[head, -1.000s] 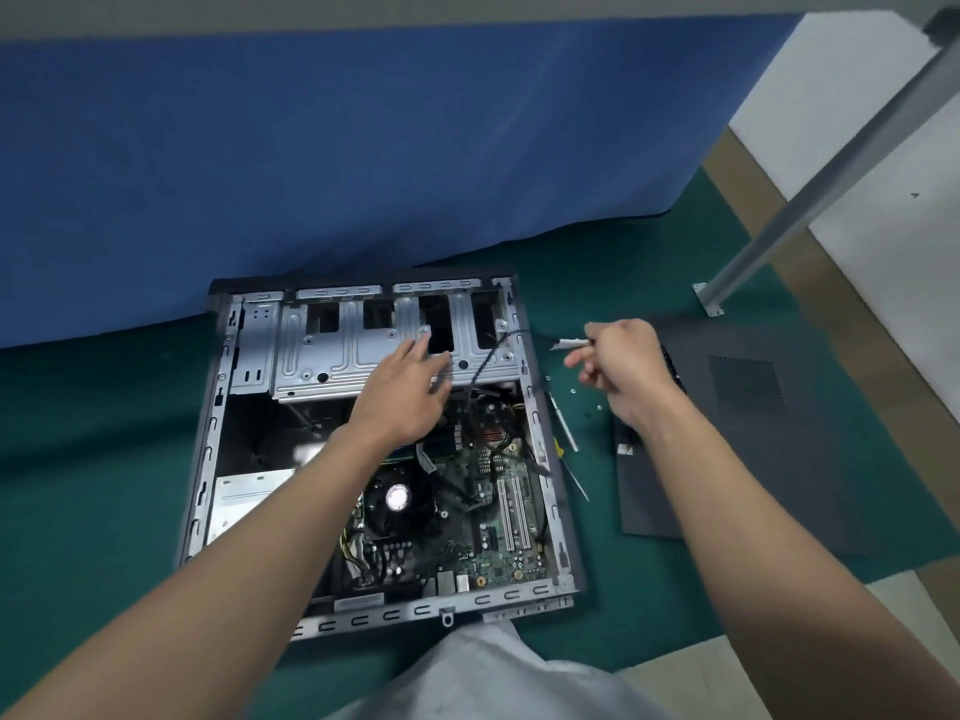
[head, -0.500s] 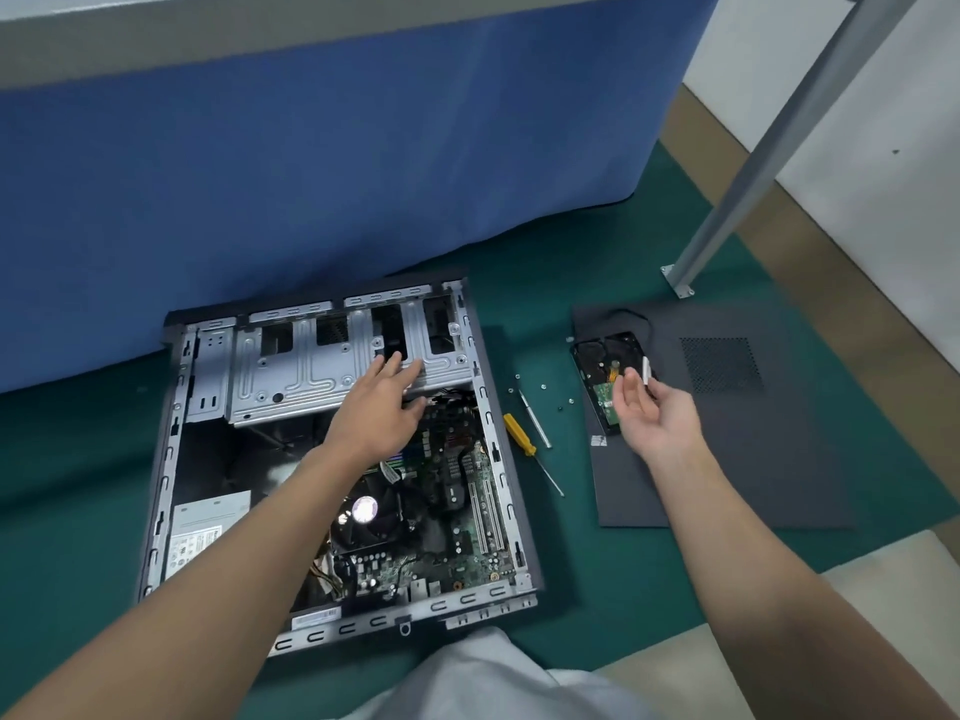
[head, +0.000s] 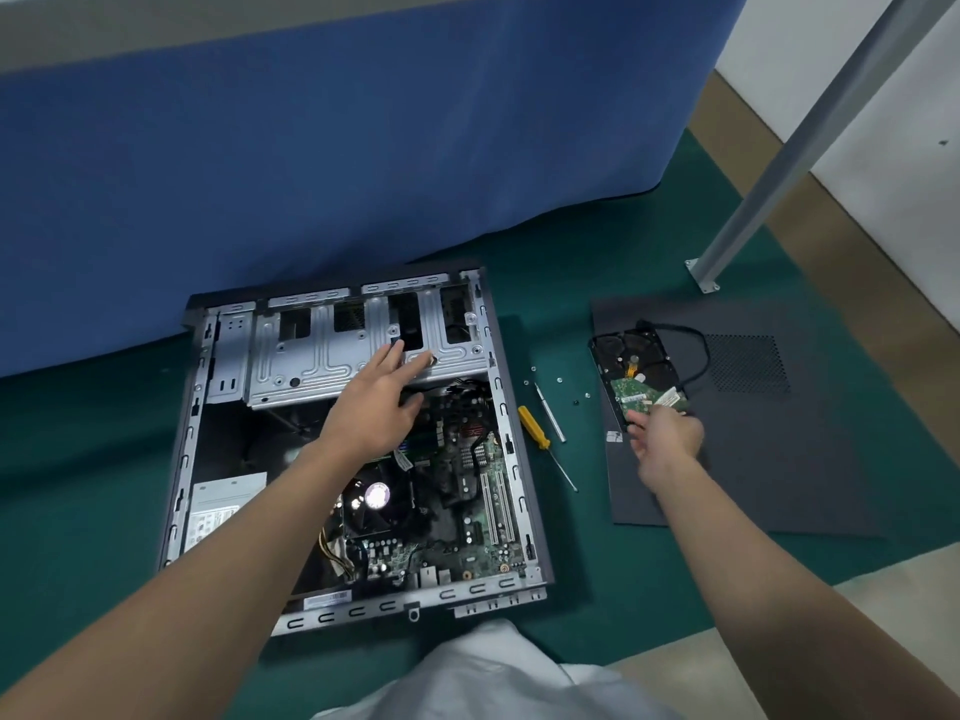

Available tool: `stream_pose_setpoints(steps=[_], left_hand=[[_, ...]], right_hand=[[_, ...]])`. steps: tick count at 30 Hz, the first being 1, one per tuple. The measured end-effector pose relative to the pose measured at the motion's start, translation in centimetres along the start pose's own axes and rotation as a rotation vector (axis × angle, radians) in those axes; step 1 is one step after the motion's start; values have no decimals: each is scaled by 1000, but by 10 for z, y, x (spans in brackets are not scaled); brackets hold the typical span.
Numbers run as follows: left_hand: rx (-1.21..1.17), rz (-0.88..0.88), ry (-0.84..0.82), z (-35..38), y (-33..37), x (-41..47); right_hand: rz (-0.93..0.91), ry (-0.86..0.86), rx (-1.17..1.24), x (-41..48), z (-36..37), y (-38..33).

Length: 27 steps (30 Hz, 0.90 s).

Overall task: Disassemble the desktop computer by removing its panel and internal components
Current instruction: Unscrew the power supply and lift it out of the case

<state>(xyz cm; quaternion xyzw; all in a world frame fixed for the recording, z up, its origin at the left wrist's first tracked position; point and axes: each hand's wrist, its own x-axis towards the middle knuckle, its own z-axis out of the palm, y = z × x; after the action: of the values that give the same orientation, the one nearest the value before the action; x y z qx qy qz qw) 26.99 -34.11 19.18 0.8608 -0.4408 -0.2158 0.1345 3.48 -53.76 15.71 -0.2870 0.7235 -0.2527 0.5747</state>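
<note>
Case [head: 183, 459] count: one, on its side on the green mat [head: 78, 485], open face up, just 9 o'clock of frame centre.

Inside it:
- one silver drive cage [head: 311, 361] across the 12 o'clock end
- one motherboard [head: 467, 517] on the 3 o'clock side
- one CPU fan [head: 376, 497] near the middle
- one power supply [head: 223, 504], white label, at the 8 o'clock side
- one bundle of yellow and black wires [head: 332, 556] at the fan's 7 o'clock

Side panel [head: 779, 459]: one, dark grey, flat on the mat at the case's 3 o'clock, apart from it. Vent grid is toward its 1 o'clock corner. On it is one hard drive [head: 631, 358], circuit board up, near the 10 o'clock corner. One black cable [head: 698, 350] loops out at the drive's 3 o'clock.

Between case and panel are two tools, just beside each other: one yellow-handled screwdriver [head: 535, 427] and one slim silver tool [head: 550, 414]. About five loose screws [head: 559, 379] lie at their 12 to 2 o'clock.

Left grip [head: 379, 402]: released, fingers straight, tips on the cage's near edge, palm over the motherboard.

Right grip [head: 665, 439]: fingertips at the drive's 6 o'clock end. Can't tell if it pinches anything.

One grey pole [head: 810, 132] stands at 1 o'clock, foot on the mat.
</note>
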Motion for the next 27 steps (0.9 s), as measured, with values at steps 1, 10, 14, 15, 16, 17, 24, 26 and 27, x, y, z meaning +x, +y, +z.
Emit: stream_pose_setpoints(steps=[1,10,14,15,16,17,24,26,27], left_hand=[[20,1,22,0,-4,-2],[103,57,30,-9,-41,-12],[98,75,19,-15,-52,-16],[92,77,16,-17,-56,-17],[86,80,12,-18,-59,-17],[78,83,7,-19,-62,-18],[-17,100,-4,-25,-79,-15],[-22,87,26,-28,-85,-14],[-20,76,43,-29,-88,-14]], right_hand=[[-117,48,-104,-10,7,-2],[-1420,-841,-1262,-143,75,57],[-1074,-868,-1467,-147,96,87],[-1030,-848,-1449,-146,100,90],[-1013,-832,-1438,-143,104,91],[-990,-827,-1434,-140,108,91],[-674,-743,-1110,-123,127,75],[-613,-563,-875,-119,131,69],[-611,-512,-835,-116,133,67]])
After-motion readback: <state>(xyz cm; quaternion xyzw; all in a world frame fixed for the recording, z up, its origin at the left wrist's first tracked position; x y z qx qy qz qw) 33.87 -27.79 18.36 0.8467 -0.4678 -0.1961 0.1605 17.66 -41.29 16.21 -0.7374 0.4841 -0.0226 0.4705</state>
